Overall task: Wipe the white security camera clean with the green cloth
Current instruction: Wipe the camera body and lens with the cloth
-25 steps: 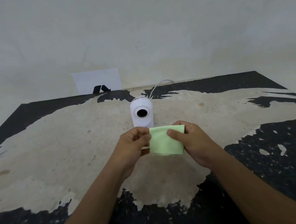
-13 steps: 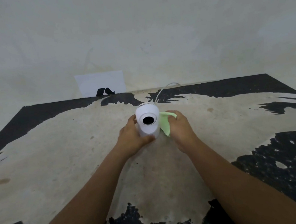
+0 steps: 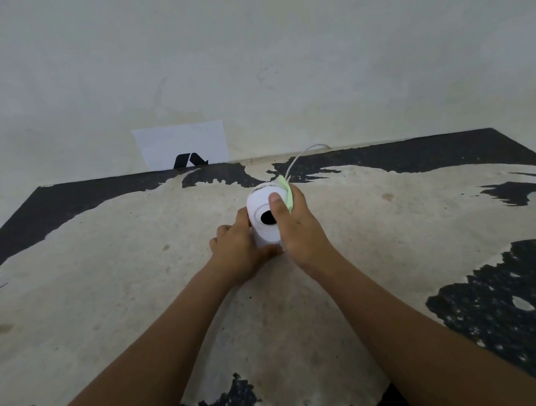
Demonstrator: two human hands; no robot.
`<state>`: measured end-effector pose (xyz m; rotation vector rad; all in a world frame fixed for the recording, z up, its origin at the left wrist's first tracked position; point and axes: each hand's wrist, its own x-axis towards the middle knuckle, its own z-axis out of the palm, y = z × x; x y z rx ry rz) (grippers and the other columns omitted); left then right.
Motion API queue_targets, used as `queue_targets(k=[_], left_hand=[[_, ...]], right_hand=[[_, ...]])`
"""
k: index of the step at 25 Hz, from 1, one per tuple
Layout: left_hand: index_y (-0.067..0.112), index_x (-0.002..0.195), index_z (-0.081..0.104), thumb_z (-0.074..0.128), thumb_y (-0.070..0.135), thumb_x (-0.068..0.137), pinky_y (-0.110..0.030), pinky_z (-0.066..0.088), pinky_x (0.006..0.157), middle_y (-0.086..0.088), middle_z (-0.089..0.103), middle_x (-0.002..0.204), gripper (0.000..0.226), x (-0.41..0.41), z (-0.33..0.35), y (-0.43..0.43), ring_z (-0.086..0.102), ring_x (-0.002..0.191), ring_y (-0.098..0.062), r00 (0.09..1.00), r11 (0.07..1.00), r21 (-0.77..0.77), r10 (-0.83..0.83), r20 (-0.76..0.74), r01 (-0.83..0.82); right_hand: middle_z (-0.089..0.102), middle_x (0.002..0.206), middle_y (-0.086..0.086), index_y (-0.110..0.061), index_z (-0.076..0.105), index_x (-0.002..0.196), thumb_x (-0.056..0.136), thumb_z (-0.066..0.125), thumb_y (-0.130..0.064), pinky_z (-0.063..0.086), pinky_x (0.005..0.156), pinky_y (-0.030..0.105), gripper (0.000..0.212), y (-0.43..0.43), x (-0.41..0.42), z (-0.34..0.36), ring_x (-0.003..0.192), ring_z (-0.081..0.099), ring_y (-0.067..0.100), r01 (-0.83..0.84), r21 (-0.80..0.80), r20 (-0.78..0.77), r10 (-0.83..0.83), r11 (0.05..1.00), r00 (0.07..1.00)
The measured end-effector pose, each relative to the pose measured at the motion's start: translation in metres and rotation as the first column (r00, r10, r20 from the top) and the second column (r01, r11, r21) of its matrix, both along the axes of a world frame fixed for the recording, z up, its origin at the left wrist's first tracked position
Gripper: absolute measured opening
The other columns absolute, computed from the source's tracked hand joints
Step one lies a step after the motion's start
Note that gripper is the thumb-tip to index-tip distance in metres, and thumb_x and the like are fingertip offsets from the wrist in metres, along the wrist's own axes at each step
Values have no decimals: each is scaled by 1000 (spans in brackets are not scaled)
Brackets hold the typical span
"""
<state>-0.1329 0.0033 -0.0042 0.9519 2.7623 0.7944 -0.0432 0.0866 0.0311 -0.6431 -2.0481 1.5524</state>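
Frame centre: white camera (image 3: 263,218), dark round lens; left hand (image 3: 238,250) grips its base, right hand (image 3: 294,223) clamps green cloth (image 3: 287,191) to its side.

green cloth (image 3: 285,192) mostly hidden under right hand (image 3: 296,224); camera (image 3: 263,218) base seemingly covered

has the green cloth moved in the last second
Yes. The small light-green cloth went from in front of the white cylindrical security camera to its right side and top, pressed there by the right hand.

The camera (image 3: 263,216) stands on the table (image 3: 104,284) between both hands, cloth (image 3: 286,192) on its right.
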Motion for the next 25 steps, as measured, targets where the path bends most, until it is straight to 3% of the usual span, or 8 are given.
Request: queue_targets(k=[3, 6, 9, 11, 14, 18, 21, 25], left_hand=[[25, 140, 24, 68, 60, 70, -41, 33, 93, -7, 54, 132, 89, 1, 0, 0, 45, 118, -31, 1000, 999, 32, -9, -14, 10], [22, 139, 28, 66, 54, 74, -40, 33, 90, -9, 54, 130, 81, 2, 0, -1, 46, 116, -32, 999, 999, 46, -10, -43, 12], [23, 135, 29, 61, 52, 77, -39, 30, 84, -7, 54, 127, 72, 2, -2, -1, 47, 112, -31, 999, 999, 31, -16, -37, 17], [23, 133, 29, 56, 51, 78, -40, 28, 82, -6, 52, 128, 67, 1, -3, 1, 46, 112, -30, 999, 1000, -21, 5, -40, -6], [24, 137, 26, 55, 54, 79, -41, 29, 86, -7, 51, 132, 72, 0, 0, 2, 45, 116, -30, 999, 999, -47, -3, -34, 1], [24, 141, 24, 65, 57, 74, -41, 31, 91, -7, 55, 130, 85, 4, 1, -2, 46, 117, -31, 1000, 999, 42, -6, -20, 7], [23, 140, 26, 64, 54, 76, -41, 31, 90, -8, 55, 129, 81, 4, 1, -1, 46, 117, -32, 999, 999, 52, 1, -33, 1], [23, 133, 30, 58, 49, 79, -39, 26, 82, -8, 56, 124, 66, 3, 1, 1, 46, 113, -31, 1000, 1000, 11, 14, -20, -14]], right_hand=[[51, 140, 6, -24, 30, 143, 91, 32, -61, 36, 107, 41, 63, 8, 0, -10, 123, 49, 26, -38, 46, 167, 30, 998, 986], [47, 145, 6, -22, 25, 145, 87, 28, -67, 18, 115, 54, 73, 8, 12, -25, 134, 42, 29, -134, 185, 326, 68, 974, 943], [28, 157, 4, -21, 5, 151, 80, 27, -73, 6, 118, 54, 90, 2, 19, -23, 145, 24, 24, -156, 228, 274, 91, 961, 958], [16, 161, 5, -18, -2, 152, 86, 33, -65, 9, 119, 52, 88, -4, 19, -14, 147, 17, 22, -127, 288, 199, 71, 949, 977], [18, 160, 6, -18, 10, 151, 89, 36, -59, 20, 117, 48, 79, -5, 9, 0, 145, 22, 22, -55, 396, 99, 17, 917, 995], [47, 142, 12, -19, 30, 143, 91, 36, -58, 40, 100, 37, 65, 6, -1, -2, 125, 48, 29, -14, 104, 191, -6, 994, 982], [53, 137, 7, -22, 34, 140, 87, 34, -66, 40, 101, 39, 69, 3, 10, -22, 122, 51, 27, -68, 88, 217, 47, 994, 975], [40, 149, 4, -25, 16, 148, 76, 30, -77, 33, 111, 46, 90, -10, 18, -27, 133, 42, 24, -83, 152, 109, 67, 985, 992]])
